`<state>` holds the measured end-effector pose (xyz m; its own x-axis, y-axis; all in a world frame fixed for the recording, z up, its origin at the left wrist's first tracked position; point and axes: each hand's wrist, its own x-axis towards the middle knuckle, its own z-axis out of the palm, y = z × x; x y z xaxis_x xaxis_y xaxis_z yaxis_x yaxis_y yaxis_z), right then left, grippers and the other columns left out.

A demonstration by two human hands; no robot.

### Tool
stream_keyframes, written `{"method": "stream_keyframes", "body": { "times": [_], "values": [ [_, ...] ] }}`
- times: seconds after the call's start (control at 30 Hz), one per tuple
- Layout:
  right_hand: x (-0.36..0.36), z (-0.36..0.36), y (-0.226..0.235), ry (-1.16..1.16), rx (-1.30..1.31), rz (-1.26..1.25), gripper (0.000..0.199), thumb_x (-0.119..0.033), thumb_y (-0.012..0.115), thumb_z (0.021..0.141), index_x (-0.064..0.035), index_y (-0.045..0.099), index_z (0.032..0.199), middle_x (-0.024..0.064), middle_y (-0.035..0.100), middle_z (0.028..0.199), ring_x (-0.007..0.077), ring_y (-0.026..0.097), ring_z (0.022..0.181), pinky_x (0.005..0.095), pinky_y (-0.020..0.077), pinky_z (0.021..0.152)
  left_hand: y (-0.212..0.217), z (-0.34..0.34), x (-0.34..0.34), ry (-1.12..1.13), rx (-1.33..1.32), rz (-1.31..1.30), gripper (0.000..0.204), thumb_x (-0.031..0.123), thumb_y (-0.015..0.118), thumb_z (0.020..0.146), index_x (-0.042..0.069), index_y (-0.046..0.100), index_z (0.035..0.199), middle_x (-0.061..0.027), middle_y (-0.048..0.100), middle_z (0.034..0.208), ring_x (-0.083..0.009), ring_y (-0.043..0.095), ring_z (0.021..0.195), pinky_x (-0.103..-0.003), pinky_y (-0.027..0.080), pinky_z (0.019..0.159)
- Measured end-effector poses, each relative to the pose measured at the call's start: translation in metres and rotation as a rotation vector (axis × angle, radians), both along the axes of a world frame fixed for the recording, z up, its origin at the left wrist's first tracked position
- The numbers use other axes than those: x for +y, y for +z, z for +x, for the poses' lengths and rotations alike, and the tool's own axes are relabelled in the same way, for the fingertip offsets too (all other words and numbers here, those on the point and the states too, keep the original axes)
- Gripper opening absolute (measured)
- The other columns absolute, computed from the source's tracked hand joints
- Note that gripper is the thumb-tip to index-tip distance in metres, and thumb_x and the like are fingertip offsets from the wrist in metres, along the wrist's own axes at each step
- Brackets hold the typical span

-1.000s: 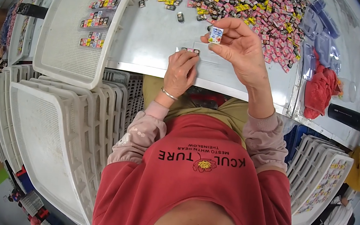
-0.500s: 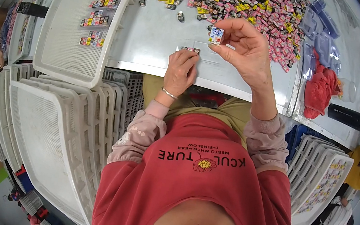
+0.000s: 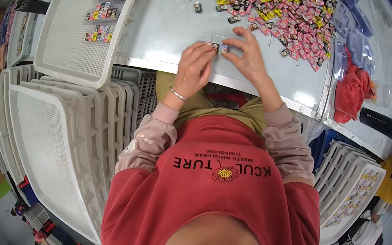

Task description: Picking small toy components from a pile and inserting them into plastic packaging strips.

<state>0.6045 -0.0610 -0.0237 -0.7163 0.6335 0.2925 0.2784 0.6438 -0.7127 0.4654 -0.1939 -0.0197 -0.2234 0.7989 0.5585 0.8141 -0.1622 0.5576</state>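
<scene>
Close to the table's front edge, my left hand [image 3: 193, 69] curls its fingers over a short row of small dark and pink boxes [image 3: 213, 46]. At the right end of that row is a small white and blue box [image 3: 223, 49], pinched between thumb and forefinger of my right hand [image 3: 251, 60]. The two hands are a short way apart. My left fingers partly hide the row. A faint clear plastic piece seems to lie at the boxes, but its shape is hard to make out.
A heap of small pink, yellow and black boxes [image 3: 292, 20] covers the back of the metal table [image 3: 162, 41]. At left, a white tray [image 3: 68, 47] carries rows of boxes; white crates [image 3: 47, 136] stand below. Clear plastic trays [image 3: 357, 42] and a red cloth [image 3: 352, 95] lie right.
My right hand has come down and left, bringing the white and blue box from above the table to the right end of the row. My left hand stays by the row.
</scene>
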Motion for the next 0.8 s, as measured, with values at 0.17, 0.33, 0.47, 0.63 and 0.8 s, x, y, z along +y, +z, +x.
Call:
{"method": "stream_keyframes", "body": {
  "times": [0.17,0.33,0.47,0.63,0.8],
  "values": [
    [-0.009,0.001,-0.005,-0.083,-0.066,0.195,0.037,-0.018,0.079,0.066,-0.0113,0.071,0.102,0.0162,0.045,0.132,0.0382,0.038,0.125,0.0442,0.0321,0.103,-0.005,0.007,0.006,-0.035,0.111,-0.054,0.031,-0.001,0.063,0.072,0.002,0.063,0.103,-0.0098,0.059,0.11,-0.0294,0.052,0.109,-0.04,0.043,0.09],
    [-0.019,0.011,-0.002,-0.064,-0.141,0.251,0.044,-0.024,0.073,0.072,-0.0116,0.065,0.113,0.0176,0.038,0.139,0.0403,0.03,0.131,0.0521,0.0261,0.105,-0.006,0.009,0.004,-0.038,0.135,-0.074,0.033,0.001,0.063,0.073,0.003,0.062,0.106,-0.0091,0.058,0.113,-0.0285,0.051,0.11,-0.04,0.042,0.091],
    [-0.036,0.01,0.003,-0.049,-0.247,0.307,0.056,-0.024,0.068,0.075,-0.0077,0.053,0.126,0.0174,0.033,0.143,0.0399,0.024,0.135,0.0565,0.0217,0.106,-0.005,0.011,0.004,-0.024,0.166,-0.107,0.037,0.002,0.062,0.073,0.005,0.062,0.11,-0.0084,0.057,0.115,-0.0282,0.05,0.112,-0.041,0.04,0.092],
    [-0.016,0.017,0.004,-0.126,-0.048,0.221,0.05,-0.017,0.068,0.074,-0.0056,0.056,0.121,0.0161,0.043,0.134,0.0358,0.037,0.128,0.0477,0.0297,0.105,-0.004,0.013,0.007,-0.013,0.192,-0.146,0.04,0.001,0.06,0.071,0.008,0.062,0.111,-0.0083,0.056,0.116,-0.0287,0.048,0.113,-0.042,0.038,0.093],
    [0.078,0.06,0.004,-0.474,0.074,0.358,0.026,-0.003,0.068,0.072,-0.0062,0.066,0.097,0.0105,0.06,0.106,0.0301,0.056,0.1,0.0367,0.0452,0.086,-0.004,0.014,0.008,0.022,0.194,-0.122,0.042,-0.001,0.059,0.069,0.007,0.062,0.11,-0.0084,0.057,0.113,-0.0287,0.049,0.11,-0.041,0.038,0.092]
  ]
}}
